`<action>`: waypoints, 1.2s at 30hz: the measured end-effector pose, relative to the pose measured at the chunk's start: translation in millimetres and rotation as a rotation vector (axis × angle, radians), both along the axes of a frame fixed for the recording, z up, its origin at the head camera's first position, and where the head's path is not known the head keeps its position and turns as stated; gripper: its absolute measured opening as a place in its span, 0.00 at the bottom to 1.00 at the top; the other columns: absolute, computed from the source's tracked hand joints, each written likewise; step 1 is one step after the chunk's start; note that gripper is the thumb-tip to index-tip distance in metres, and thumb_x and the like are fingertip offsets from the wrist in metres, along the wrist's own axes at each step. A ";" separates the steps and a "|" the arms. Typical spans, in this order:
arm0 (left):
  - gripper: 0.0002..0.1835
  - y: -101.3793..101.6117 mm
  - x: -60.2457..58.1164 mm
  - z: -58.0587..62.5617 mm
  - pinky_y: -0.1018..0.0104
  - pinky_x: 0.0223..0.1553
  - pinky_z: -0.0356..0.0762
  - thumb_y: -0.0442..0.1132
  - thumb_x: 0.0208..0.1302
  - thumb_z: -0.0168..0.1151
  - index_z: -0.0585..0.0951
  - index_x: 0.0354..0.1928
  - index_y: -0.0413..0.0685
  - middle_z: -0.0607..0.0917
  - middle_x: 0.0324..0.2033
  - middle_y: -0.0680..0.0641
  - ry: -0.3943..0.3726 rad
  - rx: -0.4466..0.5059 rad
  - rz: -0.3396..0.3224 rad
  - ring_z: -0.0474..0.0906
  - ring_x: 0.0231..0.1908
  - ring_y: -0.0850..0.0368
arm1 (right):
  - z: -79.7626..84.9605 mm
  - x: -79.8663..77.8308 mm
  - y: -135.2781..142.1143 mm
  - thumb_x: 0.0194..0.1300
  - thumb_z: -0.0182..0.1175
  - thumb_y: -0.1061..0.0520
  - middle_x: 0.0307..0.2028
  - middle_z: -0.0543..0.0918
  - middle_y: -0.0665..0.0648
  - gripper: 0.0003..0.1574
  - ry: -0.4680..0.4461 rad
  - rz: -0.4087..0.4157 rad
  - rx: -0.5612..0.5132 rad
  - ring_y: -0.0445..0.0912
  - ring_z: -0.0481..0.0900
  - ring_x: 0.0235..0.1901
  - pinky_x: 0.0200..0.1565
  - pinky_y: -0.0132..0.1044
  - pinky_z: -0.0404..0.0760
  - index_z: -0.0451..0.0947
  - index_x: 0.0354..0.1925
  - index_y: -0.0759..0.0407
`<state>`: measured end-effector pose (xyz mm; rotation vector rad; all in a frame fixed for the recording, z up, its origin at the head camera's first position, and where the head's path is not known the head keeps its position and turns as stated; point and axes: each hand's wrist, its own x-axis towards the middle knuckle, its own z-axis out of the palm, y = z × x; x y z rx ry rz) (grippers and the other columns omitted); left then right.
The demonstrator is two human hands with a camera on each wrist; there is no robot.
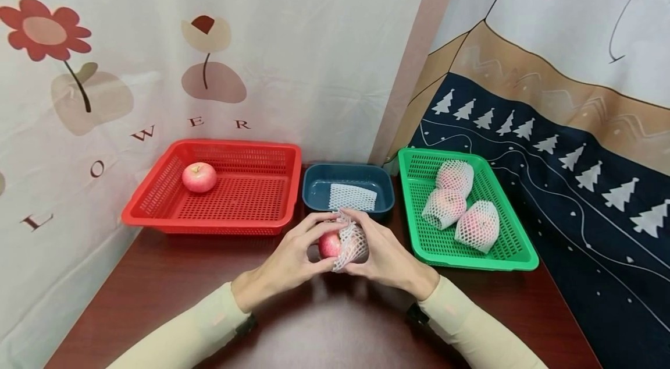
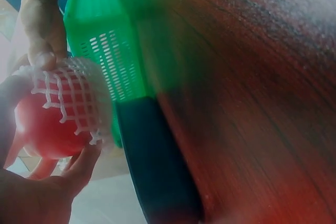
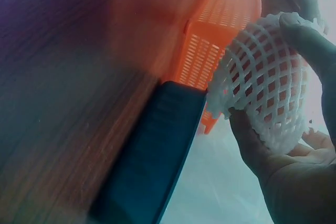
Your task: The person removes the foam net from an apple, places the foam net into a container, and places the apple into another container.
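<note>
Between both hands, in front of the blue basin, is a red apple (image 1: 328, 245) partly covered by a white foam net sleeve (image 1: 353, 244). My left hand (image 1: 289, 255) grips the apple on its bare side, fingers over the top and thumb below. My right hand (image 1: 388, 257) holds the netted side in the same way. In the left wrist view the bare apple (image 2: 47, 127) bulges out of the net's open edge. The right wrist view shows the foam net (image 3: 268, 85) stretched round the fruit, with right-hand fingers curled about it.
A red basket (image 1: 251, 223) at left holds one bare apple (image 1: 199, 177). The blue basin (image 1: 384, 191) in the middle has a flat foam net (image 1: 353, 197) in it. At right, a green basket (image 1: 510, 261) holds several netted apples (image 1: 477, 227). Patterned curtains hang behind the dark wooden table (image 1: 335, 322).
</note>
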<state>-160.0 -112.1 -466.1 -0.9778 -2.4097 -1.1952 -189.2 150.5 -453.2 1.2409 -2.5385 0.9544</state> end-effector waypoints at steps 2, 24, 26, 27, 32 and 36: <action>0.38 -0.3 -0.5 -0.1 0.55 0.69 0.92 0.39 0.67 0.88 0.85 0.78 0.59 0.83 0.76 0.45 0.031 -0.009 0.013 0.84 0.75 0.47 | 1.2 0.0 0.9 0.58 0.94 0.52 0.77 0.83 0.60 0.74 -0.005 -0.005 -0.002 0.52 0.88 0.71 0.71 0.50 0.92 0.60 0.89 0.58; 0.39 -5.0 -0.8 4.7 0.63 0.67 0.91 0.39 0.63 0.90 0.86 0.77 0.57 0.85 0.74 0.43 0.109 -0.004 0.058 0.85 0.72 0.46 | 7.5 -2.0 17.0 0.69 0.84 0.60 0.63 0.93 0.57 0.38 0.157 -0.024 -0.143 0.47 0.94 0.57 0.57 0.38 0.96 0.83 0.73 0.58; 0.39 -5.3 -0.7 5.0 0.63 0.68 0.91 0.40 0.63 0.89 0.86 0.77 0.57 0.85 0.74 0.44 0.101 -0.009 0.054 0.84 0.73 0.46 | 7.5 -3.1 15.4 0.70 0.83 0.62 0.58 0.94 0.56 0.31 0.192 -0.028 -0.180 0.45 0.94 0.52 0.53 0.34 0.95 0.87 0.69 0.58; 0.39 -5.3 -0.6 5.3 0.63 0.68 0.90 0.40 0.64 0.89 0.86 0.77 0.58 0.84 0.74 0.44 0.091 -0.012 0.053 0.84 0.73 0.47 | 7.8 -3.4 14.6 0.71 0.82 0.63 0.56 0.95 0.56 0.29 0.205 -0.034 -0.195 0.45 0.94 0.50 0.53 0.33 0.94 0.88 0.67 0.58; 0.38 -4.8 -0.4 6.4 0.57 0.68 0.92 0.41 0.65 0.88 0.86 0.78 0.60 0.84 0.74 0.46 0.058 -0.025 0.061 0.83 0.74 0.49 | 9.3 -3.6 12.4 0.71 0.82 0.63 0.50 0.96 0.55 0.24 0.228 -0.075 -0.241 0.43 0.93 0.43 0.46 0.27 0.92 0.91 0.64 0.58; 0.39 -4.6 -0.2 7.7 0.56 0.65 0.94 0.40 0.63 0.89 0.85 0.77 0.57 0.86 0.71 0.46 0.073 -0.018 0.074 0.85 0.71 0.49 | 10.8 -3.4 12.6 0.70 0.82 0.65 0.50 0.96 0.56 0.24 0.217 -0.084 -0.272 0.44 0.93 0.41 0.46 0.26 0.92 0.91 0.63 0.60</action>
